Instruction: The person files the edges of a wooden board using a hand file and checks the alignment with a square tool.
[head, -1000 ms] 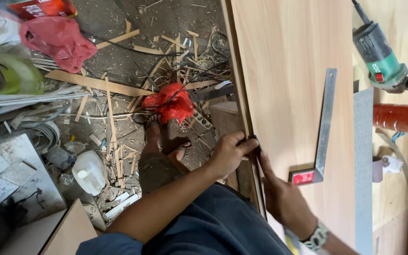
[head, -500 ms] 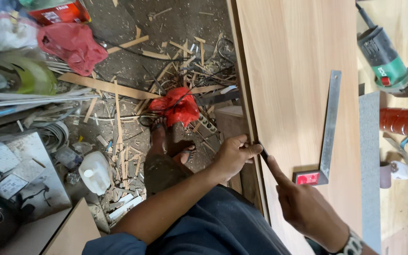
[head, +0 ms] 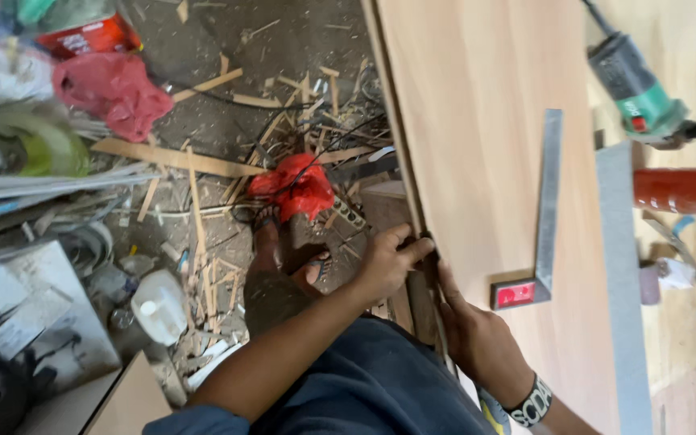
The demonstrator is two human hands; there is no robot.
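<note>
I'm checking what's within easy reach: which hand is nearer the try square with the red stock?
Right. The right hand rests on the board's edge just beside the try square; the left hand is farther off, pressing the edge.

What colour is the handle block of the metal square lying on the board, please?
Red, on the try square's handle; clearest in the head view.
</note>
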